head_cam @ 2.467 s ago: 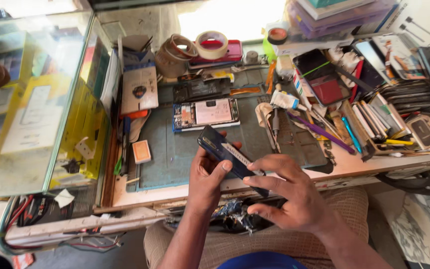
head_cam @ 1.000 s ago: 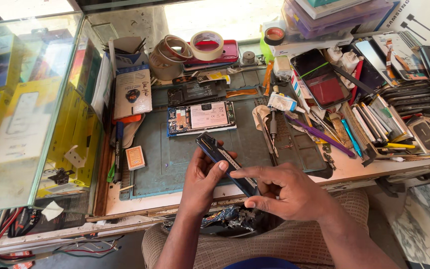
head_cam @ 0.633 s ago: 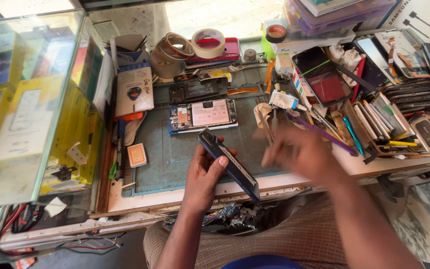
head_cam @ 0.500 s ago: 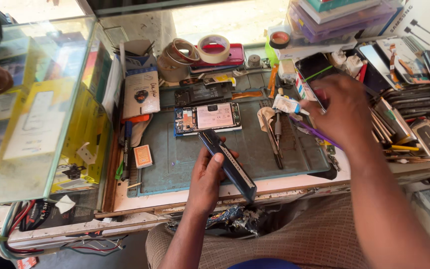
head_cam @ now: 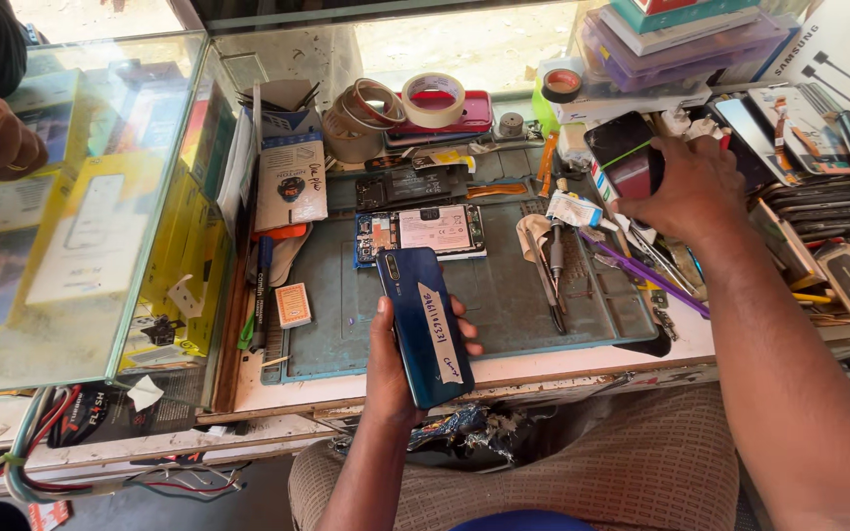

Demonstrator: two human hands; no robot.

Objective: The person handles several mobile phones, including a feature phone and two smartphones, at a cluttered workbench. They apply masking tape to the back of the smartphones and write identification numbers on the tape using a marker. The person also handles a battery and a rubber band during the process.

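A cluttered repair tabletop [head_cam: 563,366] with a grey-green work mat [head_cam: 504,295] fills mid-frame. At lower centre the left hand [head_cam: 397,369] grips a dark blue phone [head_cam: 423,324], back up, long axis running up-frame. At upper right, well apart, the right hand [head_cam: 693,192] closes on a dark phone with a red edge [head_cam: 627,152].

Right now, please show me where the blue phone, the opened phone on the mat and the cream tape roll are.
blue phone [head_cam: 423,324], head view, middle of its back cover.
opened phone [head_cam: 422,233], head view, its pale battery.
cream tape roll [head_cam: 433,99], head view, its front rim.
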